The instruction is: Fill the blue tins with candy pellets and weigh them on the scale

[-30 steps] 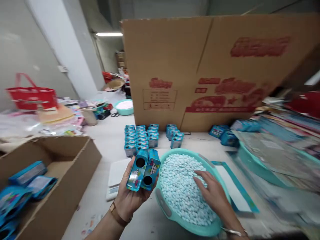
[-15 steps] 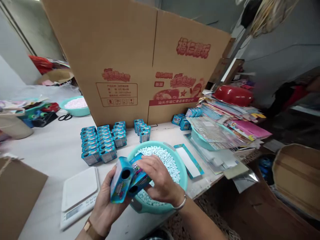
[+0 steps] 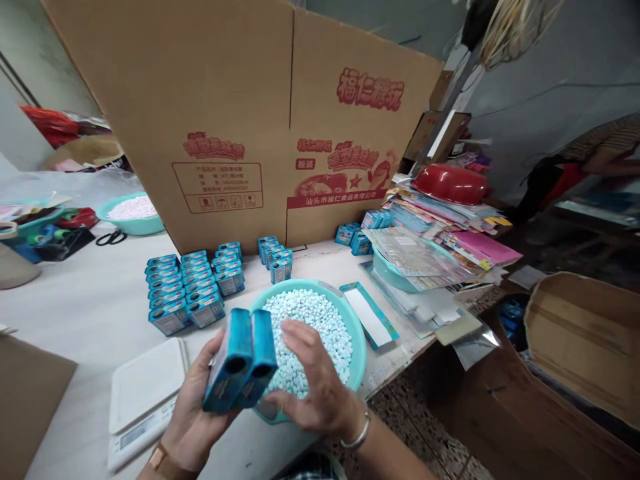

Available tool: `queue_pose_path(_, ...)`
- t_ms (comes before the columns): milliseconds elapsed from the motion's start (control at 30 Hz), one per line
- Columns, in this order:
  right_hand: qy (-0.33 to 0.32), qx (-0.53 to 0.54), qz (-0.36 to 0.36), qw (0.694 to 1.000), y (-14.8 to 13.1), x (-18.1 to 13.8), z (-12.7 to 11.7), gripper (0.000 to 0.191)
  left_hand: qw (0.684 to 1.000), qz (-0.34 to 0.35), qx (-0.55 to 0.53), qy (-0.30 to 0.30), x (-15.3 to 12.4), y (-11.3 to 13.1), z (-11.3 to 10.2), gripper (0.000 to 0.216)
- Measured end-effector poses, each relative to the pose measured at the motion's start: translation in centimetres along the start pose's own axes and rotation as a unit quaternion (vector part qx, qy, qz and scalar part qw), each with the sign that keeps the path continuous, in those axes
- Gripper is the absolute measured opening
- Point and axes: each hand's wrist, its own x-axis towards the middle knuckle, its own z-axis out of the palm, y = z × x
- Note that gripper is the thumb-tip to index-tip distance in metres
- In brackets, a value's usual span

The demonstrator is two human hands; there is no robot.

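Left to right across the bench: blue printed cartons (image 3: 170, 319) stand in close rows, already set down, the third row shorter than its neighbours. In front of them, the left hand (image 3: 193, 413) grips a pair of blue cartons (image 3: 240, 380), its fingers closed about their sides and lower ends. Each held carton shows a dark round opening; whether anything lies inside cannot be told. A small separate row of cartons (image 3: 281, 269) stands behind the turquoise basin (image 3: 357, 337). The basin is well stocked with pale blue candies (image 3: 307, 310), so much material appears to remain. Over its near left part, the right hand (image 3: 317, 383) is half curled, thumb and fingers parted, with nothing visible between them; contact between thumb and the held pair cannot be made out. More cartons (image 3: 361, 243) stand beyond, at right.

Surroundings, again left to right: a cardboard box (image 3: 35, 400) at the edge; scissors (image 3: 111, 238); a digital scale (image 3: 147, 387) close beside the left forearm, leaving little room there; a tall corrugated carton (image 3: 240, 80) walling off the back; a blue-bordered card (image 3: 370, 317) just beside the basin; stacked printed sheets (image 3: 450, 247) crowding the right, beneath a red bowl (image 3: 450, 183); an open cardboard box (image 3: 585, 360) below; and another person (image 3: 610, 143), partly in view.
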Motion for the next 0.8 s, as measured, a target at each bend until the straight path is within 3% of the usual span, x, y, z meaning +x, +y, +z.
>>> queue_pose_path(100,-0.093,-0.042,-0.073,0.992,0.4,1.3,-2.8,0.094,0.998,-0.035,0.044,-0.035,0.1,-1.3,0.7,0.021)
queue_pose_path(200,-0.197,-0.013,-0.118,0.973,0.5,2.3,-3.8,0.078,0.991,-0.067,0.070,-0.092,-0.3,-2.7,0.9,0.027)
queue_pose_path(267,-0.169,0.046,-0.098,0.980,0.6,2.4,-3.6,0.077,0.988,-0.047,0.108,-0.099,-0.8,-3.2,0.6,0.038)
queue_pose_path(367,-0.040,0.159,0.075,0.984,0.7,2.1,-2.1,0.087,0.969,0.144,0.161,-0.119,-1.4,-3.6,0.1,0.074)
queue_pose_path(467,0.042,0.311,0.261,0.913,0.6,1.8,0.2,0.084,0.904,0.331,0.240,-0.127,-1.1,-3.9,-0.1,0.100)
queue_pose_path(533,0.044,0.394,0.288,0.872,1.0,1.5,1.6,0.082,0.878,0.368,0.291,-0.098,-0.4,-3.9,-0.3,0.103)
queue_pose_path(567,0.037,0.410,0.283,0.866,1.4,1.2,2.1,0.079,0.872,0.373,0.306,-0.080,0.0,-3.7,-0.6,0.100)
queue_pose_path(633,0.010,0.369,0.267,0.890,2.7,0.3,2.7,0.069,0.872,0.368,0.320,-0.044,0.7,-2.8,-1.7,0.086)
queue_pose_path(700,-0.043,0.227,0.225,0.947,4.3,-0.9,2.9,0.055,0.883,0.372,0.287,0.000,1.0,-1.3,-3.1,0.065)
queue_pose_path(767,-0.160,0.049,0.109,0.980,5.7,-2.1,3.1,0.042,0.896,0.394,0.201,0.046,1.0,0.3,-4.3,0.052)
queue_pose_path(800,-0.233,-0.019,0.034,0.972,6.2,-2.6,3.3,0.038,0.900,0.402,0.154,0.062,0.9,0.9,-4.8,0.051)
